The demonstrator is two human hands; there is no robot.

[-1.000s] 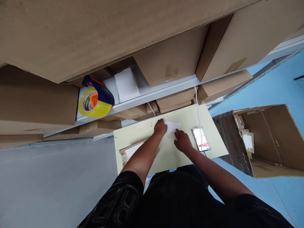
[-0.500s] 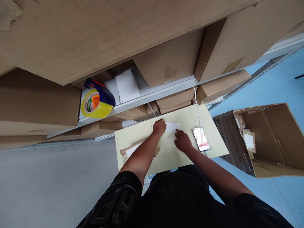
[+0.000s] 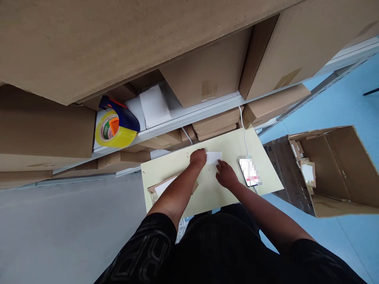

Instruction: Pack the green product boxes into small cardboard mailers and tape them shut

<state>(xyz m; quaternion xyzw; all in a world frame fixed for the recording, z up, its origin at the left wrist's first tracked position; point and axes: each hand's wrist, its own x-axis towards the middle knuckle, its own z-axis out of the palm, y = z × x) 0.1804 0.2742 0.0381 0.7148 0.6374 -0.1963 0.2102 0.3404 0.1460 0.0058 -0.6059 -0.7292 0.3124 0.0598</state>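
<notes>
A small white slip of paper (image 3: 213, 157) lies between my hands over the cream table. My left hand (image 3: 198, 157) is closed at the slip's left edge, its fingertips mostly hidden from above. At the lower right corner of the slip, my right hand (image 3: 226, 175) touches it with an outstretched fingertip, the thumb apart below. Partly under my left forearm is a flat cardboard box (image 3: 152, 189) with a white label on top. A phone (image 3: 248, 172) with a blurred screen lies to the right of my right hand, a white cable running to it.
A yellow tape roll in a blue dispenser (image 3: 117, 128) and a white stack (image 3: 155, 106) sit on the shelf (image 3: 189, 118) ahead, among large cartons. Right of the table (image 3: 266, 179) stands an open carton (image 3: 334, 173) with small boxes inside. A big carton (image 3: 148, 35) overhangs the top.
The whole view has shifted slightly, with the shelf and table a little further left. Both hands keep nearly the same place at the slip.
</notes>
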